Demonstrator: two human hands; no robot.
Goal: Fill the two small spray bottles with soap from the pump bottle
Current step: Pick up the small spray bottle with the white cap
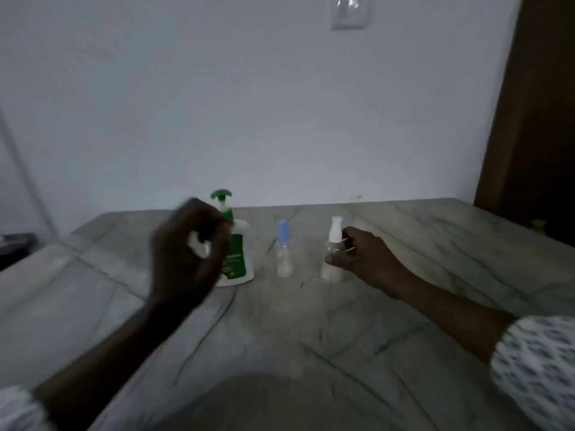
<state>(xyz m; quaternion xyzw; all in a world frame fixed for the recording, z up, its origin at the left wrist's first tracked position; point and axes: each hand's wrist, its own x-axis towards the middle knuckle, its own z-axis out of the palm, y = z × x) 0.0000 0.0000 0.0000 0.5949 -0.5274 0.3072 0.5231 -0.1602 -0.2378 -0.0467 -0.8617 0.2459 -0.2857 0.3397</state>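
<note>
A white pump bottle [239,262] with a green pump head and green label stands on the marble counter [311,337], partly hidden behind my left hand [189,253]. That hand is raised, blurred, its fingers curled around a small pale object I cannot identify. A small clear spray bottle with a blue cap [284,250] stands upright at centre, pale liquid in its bottom. To its right stands a clear spray bottle with a white cap [333,248], also holding pale liquid. My right hand [364,259] grips its body from the right.
A white wall rises behind the counter, with a switch plate [350,10] high up. A brown wooden door or panel [535,119] stands at the right. A small green item [538,225] sits at the far right edge. Something dark [15,247] lies at the far left.
</note>
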